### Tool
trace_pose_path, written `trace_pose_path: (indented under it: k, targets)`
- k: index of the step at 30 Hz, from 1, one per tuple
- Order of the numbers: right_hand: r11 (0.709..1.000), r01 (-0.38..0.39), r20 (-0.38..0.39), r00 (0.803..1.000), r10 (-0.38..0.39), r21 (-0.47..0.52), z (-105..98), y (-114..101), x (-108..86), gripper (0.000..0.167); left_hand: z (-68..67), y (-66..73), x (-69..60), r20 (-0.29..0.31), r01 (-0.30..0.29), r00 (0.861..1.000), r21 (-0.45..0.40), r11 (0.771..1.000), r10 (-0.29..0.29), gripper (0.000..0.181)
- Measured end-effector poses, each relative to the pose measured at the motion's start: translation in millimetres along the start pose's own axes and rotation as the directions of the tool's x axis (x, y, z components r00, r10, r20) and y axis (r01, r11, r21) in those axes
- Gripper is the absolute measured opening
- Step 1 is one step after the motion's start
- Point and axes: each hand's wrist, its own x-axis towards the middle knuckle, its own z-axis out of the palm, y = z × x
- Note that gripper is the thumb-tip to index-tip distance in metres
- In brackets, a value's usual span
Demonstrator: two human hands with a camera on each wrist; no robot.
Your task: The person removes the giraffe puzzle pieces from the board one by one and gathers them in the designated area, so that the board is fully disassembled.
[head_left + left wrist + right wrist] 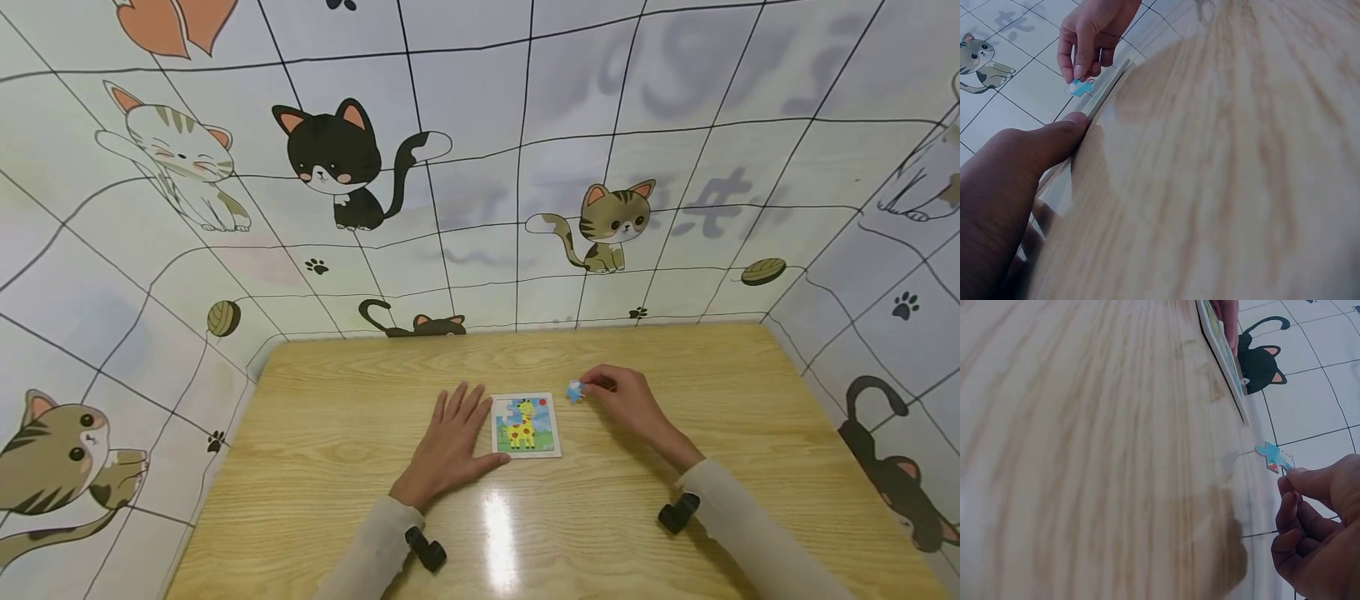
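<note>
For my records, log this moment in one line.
left hand: touching giraffe puzzle | right hand: pinching blue piece, right of puzzle | upper-left gap: unfilled

Cartoon cats (335,154) on a gridded white wall (472,100) behind a wood-grain table (330,425).

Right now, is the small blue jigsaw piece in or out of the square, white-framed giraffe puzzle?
Out: the right hand pinches the jigsaw piece, clear of the giraffe puzzle.
</note>
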Motion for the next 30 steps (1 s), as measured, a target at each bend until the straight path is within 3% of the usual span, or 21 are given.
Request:
trace_pose_path:
  k: [19, 30]
  targets:
    - [0.999, 0.028, 0.041, 0.999, -0.027, -0.037, -2, 13, 0.1, 0.01, -1.7, 0.5, 0.5, 0.032, 0.019, 0.999, -0.016, 1.0, -0.018, 0.106]
    - [0.987, 0.083, 0.066, 0.995, -0.074, -0.137, 3, 9, 5.3, 0.009, -1.9, 0.1, -0.4, 0.017, 0.013, 1.0, -0.016, 1.0, -0.013, 0.106]
